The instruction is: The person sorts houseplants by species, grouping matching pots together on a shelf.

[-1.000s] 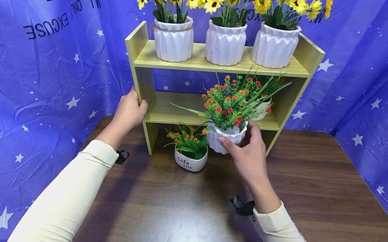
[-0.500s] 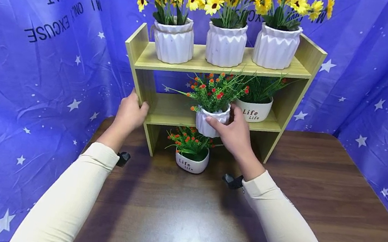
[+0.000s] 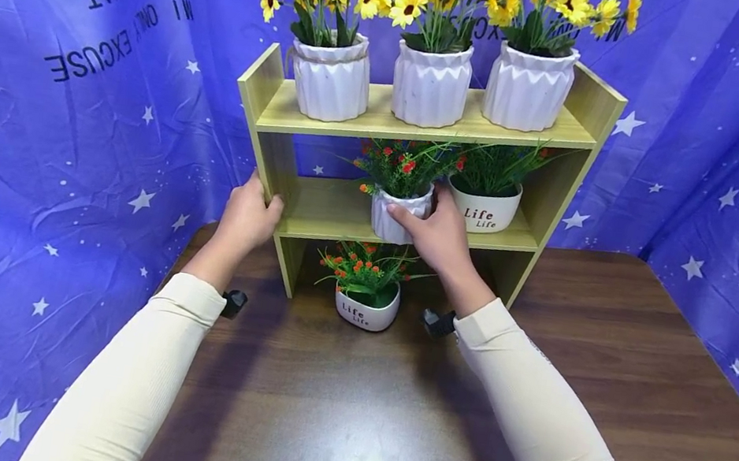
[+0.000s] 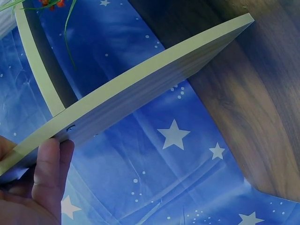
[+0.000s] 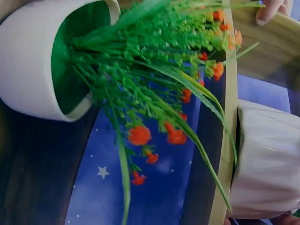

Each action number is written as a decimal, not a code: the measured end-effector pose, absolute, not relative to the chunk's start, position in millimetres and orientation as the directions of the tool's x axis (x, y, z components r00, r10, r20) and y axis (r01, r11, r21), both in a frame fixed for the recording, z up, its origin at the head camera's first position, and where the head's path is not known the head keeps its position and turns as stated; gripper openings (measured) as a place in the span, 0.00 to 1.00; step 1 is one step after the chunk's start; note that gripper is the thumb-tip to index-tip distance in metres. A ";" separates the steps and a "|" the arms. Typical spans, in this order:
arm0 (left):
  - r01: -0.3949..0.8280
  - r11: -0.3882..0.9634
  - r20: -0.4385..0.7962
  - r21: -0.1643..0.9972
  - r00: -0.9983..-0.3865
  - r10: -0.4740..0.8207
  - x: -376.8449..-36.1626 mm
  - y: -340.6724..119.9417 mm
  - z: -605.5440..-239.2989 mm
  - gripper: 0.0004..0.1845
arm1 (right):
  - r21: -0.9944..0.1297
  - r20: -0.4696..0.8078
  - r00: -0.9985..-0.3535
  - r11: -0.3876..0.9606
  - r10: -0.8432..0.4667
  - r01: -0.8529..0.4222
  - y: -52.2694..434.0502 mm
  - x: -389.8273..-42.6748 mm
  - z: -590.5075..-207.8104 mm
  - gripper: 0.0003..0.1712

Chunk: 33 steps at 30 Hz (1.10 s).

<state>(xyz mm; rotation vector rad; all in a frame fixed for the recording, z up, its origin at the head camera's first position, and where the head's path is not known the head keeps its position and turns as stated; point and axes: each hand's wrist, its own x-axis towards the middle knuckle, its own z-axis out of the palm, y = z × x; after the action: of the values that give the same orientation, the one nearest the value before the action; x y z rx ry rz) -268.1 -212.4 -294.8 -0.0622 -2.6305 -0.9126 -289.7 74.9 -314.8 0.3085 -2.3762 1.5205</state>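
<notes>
My right hand (image 3: 430, 220) grips a small white ribbed pot of red-flowered greenery (image 3: 400, 215) at the front of the middle board of a light wooden shelf (image 3: 316, 206). Whether the pot's base touches the board I cannot tell. In the right wrist view the held pot (image 5: 267, 159) shows at the right edge. My left hand (image 3: 263, 197) holds the shelf's left side panel (image 4: 164, 79), fingers (image 4: 49, 173) curled round its edge. A white "Life" pot (image 3: 487, 208) stands just right of the held pot.
Three white ribbed pots of yellow flowers (image 3: 430, 84) fill the top board. Another "Life" pot with orange flowers (image 3: 364, 311) sits on the dark wooden table (image 3: 603, 393) under the shelf. Blue star-printed cloth (image 3: 68, 138) hangs behind and at both sides.
My right hand has lifted the red-flowered pot from in front of the shelf up and back onto the middle board, left of the "Life" pot. The left hand has stayed on the side panel.
</notes>
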 end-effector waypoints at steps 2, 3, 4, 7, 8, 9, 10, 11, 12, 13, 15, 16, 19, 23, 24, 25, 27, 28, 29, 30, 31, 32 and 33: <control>0.155 0.791 0.345 0.592 -0.936 -0.075 -267.5 -212.9 -294.9 0.19 | -0.835 0.356 -0.934 0.439 -0.028 -0.332 74.0 -293.9 -312.1 0.43; 0.156 0.790 0.347 0.592 -0.935 -0.076 -266.9 -213.2 -295.0 0.19 | -0.832 0.352 -0.936 0.448 -0.030 -0.327 73.3 -295.8 -310.7 0.44; 0.157 0.789 0.348 0.594 -0.935 -0.075 -266.6 -213.1 -295.2 0.18 | -0.830 0.345 -0.938 0.458 -0.028 -0.319 72.7 -297.3 -309.6 0.44; 0.156 0.788 0.346 0.596 -0.935 -0.077 -265.6 -213.7 -295.7 0.18 | -0.833 0.323 -0.946 0.468 -0.023 -0.296 70.2 -301.5 -307.6 0.45; 0.153 0.788 0.345 0.596 -0.935 -0.079 -265.3 -214.2 -295.7 0.18 | -0.834 0.316 -0.948 0.470 -0.022 -0.289 69.4 -302.5 -307.2 0.46; 0.152 0.787 0.345 0.598 -0.935 -0.082 -264.9 -214.5 -295.6 0.18 | -0.837 0.311 -0.950 0.467 -0.022 -0.285 68.7 -303.3 -306.9 0.46; 0.150 0.786 0.346 0.599 -0.935 -0.085 -264.8 -214.8 -295.6 0.18 | -0.838 0.307 -0.951 0.467 -0.023 -0.282 68.4 -303.5 -306.7 0.47; 0.149 0.788 0.347 0.598 -0.934 -0.087 -264.7 -215.2 -295.5 0.18 | -0.842 0.299 -0.954 0.464 -0.024 -0.276 68.2 -303.1 -306.6 0.47; 0.147 0.788 0.346 0.598 -0.934 -0.088 -264.7 -215.4 -295.5 0.18 | -0.848 0.294 -0.955 0.455 -0.025 -0.273 68.7 -302.8 -307.1 0.47; 0.148 0.788 0.345 0.598 -0.935 -0.086 -264.7 -215.3 -295.4 0.18 | -0.853 0.298 -0.954 0.441 -0.027 -0.279 69.6 -301.9 -307.6 0.47; 0.151 0.787 0.343 0.598 -0.936 -0.080 -265.1 -214.7 -295.0 0.18 | -0.867 0.306 -0.952 0.404 -0.028 -0.291 72.6 -298.1 -308.9 0.45; 0.153 0.788 0.343 0.596 -0.936 -0.077 -265.2 -214.5 -294.6 0.19 | -0.875 0.309 -0.951 0.384 -0.026 -0.295 74.6 -294.9 -309.5 0.44; 0.153 0.789 0.344 0.595 -0.936 -0.078 -265.3 -213.6 -293.7 0.19 | -0.886 0.334 -0.943 0.342 0.000 -0.314 81.0 -281.6 -312.8 0.40; 0.153 0.788 0.348 0.597 -0.934 -0.082 -265.6 -213.3 -294.5 0.19 | -0.891 0.377 -0.924 0.297 0.065 -0.343 89.2 -256.8 -319.9 0.34; 0.154 0.787 0.348 0.598 -0.934 -0.081 -265.9 -213.4 -294.9 0.19 | -0.891 0.391 -0.917 0.280 0.078 -0.357 91.0 -250.4 -322.1 0.32; 0.154 0.788 0.346 0.596 -0.935 -0.079 -266.1 -213.1 -294.8 0.19 | -0.891 0.403 -0.911 0.264 0.088 -0.369 93.1 -243.8 -325.0 0.30; 0.153 0.791 0.344 0.592 -0.936 -0.077 -266.4 -212.9 -294.9 0.19 | -0.889 0.422 -0.901 0.242 0.103 -0.389 98.0 -232.4 -332.9 0.26; 0.149 0.793 0.343 0.591 -0.936 -0.079 -266.6 -212.9 -295.0 0.19 | -0.888 0.429 -0.896 0.237 0.111 -0.395 100.5 -227.1 -336.9 0.25; 0.147 0.794 0.342 0.590 -0.936 -0.081 -266.6 -213.0 -295.1 0.19 | -0.886 0.435 -0.892 0.234 0.119 -0.401 103.1 -222.6 -341.4 0.24; 0.146 0.794 0.340 0.590 -0.937 -0.080 -266.5 -212.9 -295.2 0.19 | -0.884 0.441 -0.888 0.232 0.127 -0.406 106.1 -218.6 -346.1 0.22; 0.146 0.793 0.336 0.592 -0.939 -0.078 -266.4 -213.0 -295.3 0.19 | -0.885 0.441 -0.887 0.230 0.137 -0.405 109.0 -214.7 -350.6 0.22; 0.146 0.791 0.333 0.593 -0.940 -0.076 -266.1 -213.0 -295.4 0.19 | -0.887 0.440 -0.885 0.225 0.149 -0.403 112.1 -211.5 -355.4 0.21; 0.147 0.791 0.331 0.594 -0.941 -0.074 -265.6 -213.2 -295.5 0.19 | -0.889 0.437 -0.885 0.223 0.159 -0.399 114.7 -208.6 -360.1 0.20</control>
<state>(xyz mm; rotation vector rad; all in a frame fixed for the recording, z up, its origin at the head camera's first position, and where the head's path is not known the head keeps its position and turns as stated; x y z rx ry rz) -265.6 -213.2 -295.5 -0.0560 -2.6427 -0.9160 -208.6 114.7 -360.1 0.2217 -2.0644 1.7050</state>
